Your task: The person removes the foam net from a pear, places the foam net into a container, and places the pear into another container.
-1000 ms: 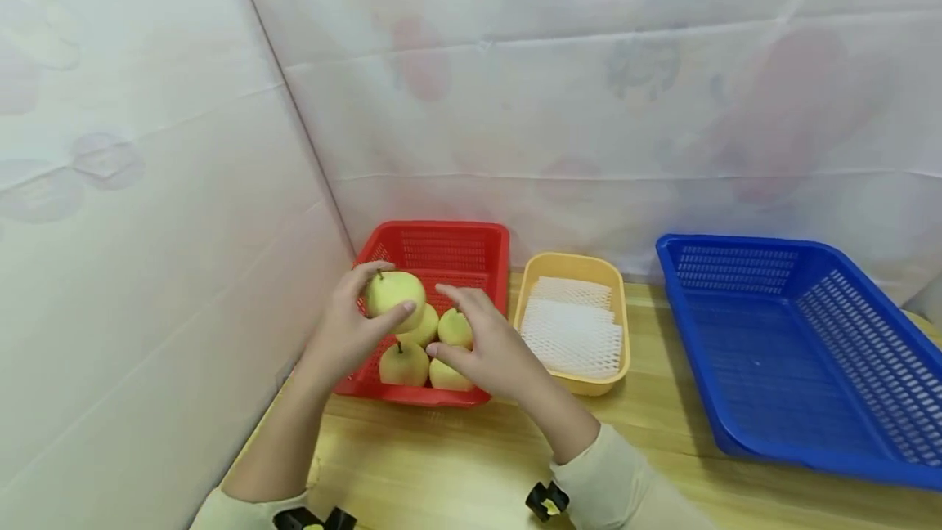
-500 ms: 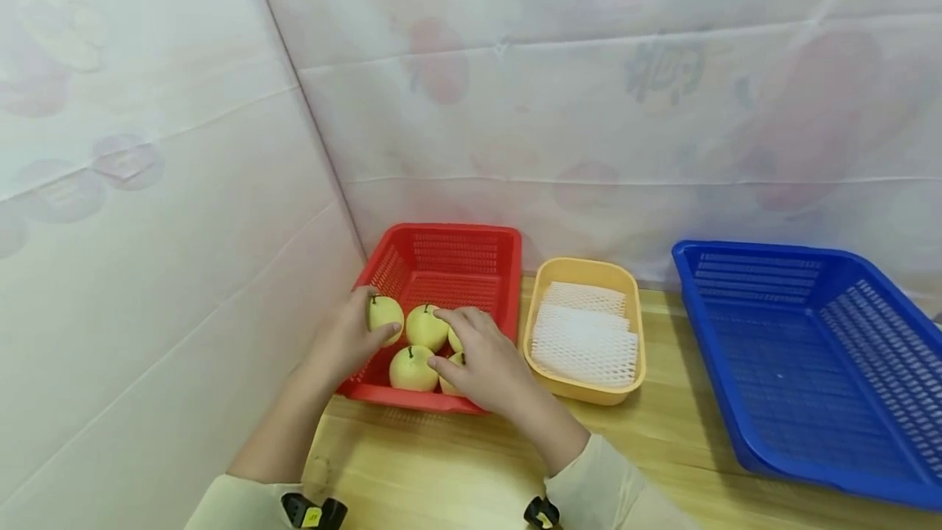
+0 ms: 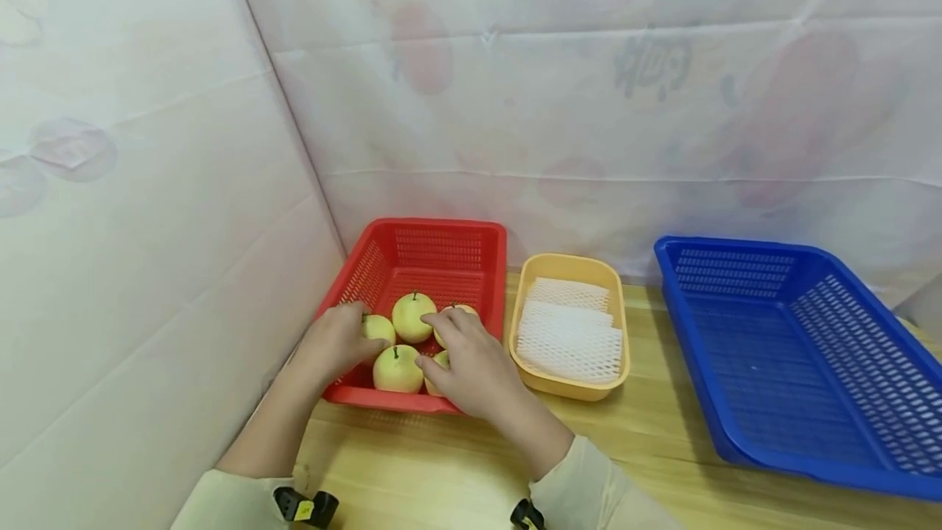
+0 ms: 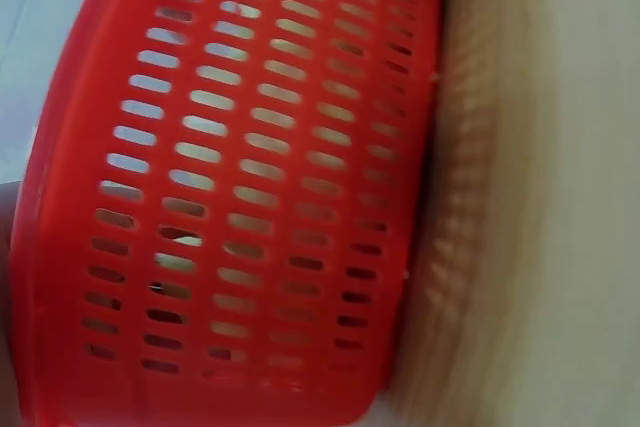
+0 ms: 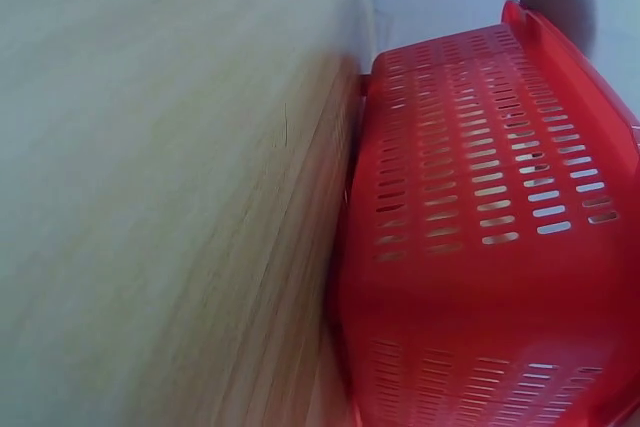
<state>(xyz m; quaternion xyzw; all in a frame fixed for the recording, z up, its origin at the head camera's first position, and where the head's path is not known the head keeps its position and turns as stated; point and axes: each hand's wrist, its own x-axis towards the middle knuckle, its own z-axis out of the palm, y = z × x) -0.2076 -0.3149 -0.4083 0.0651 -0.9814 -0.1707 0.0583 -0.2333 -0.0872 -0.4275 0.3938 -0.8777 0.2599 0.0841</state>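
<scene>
Several pale yellow-green pears lie in the near part of the red basket [image 3: 441, 278]. My left hand [image 3: 334, 342] reaches over the basket's left side, its thumb and fingers curled round the leftmost pear [image 3: 379, 332]. Beside it, a pear [image 3: 414, 316] and a front pear [image 3: 398, 369] show their dark stems. Over the right side, my right hand [image 3: 471, 362] has relaxed, spread fingers and partly hides a back-right pear [image 3: 450, 316] and a front-right pear [image 3: 437, 372]. Both wrist views show mostly the slotted red basket wall [image 4: 250, 167], [image 5: 470, 177].
Right of the red basket stands a yellow tray [image 3: 622, 334] holding white foam net sleeves [image 3: 570, 338]. A large blue basket [image 3: 765, 366] sits farther right. All stand on a wooden table [image 3: 412, 464], with printed cloth walls [image 3: 559, 105] behind and to the left.
My left hand has lowered its pear from above the others into the basket's left side. My right hand has stayed over the right-hand pears, shifting slightly.
</scene>
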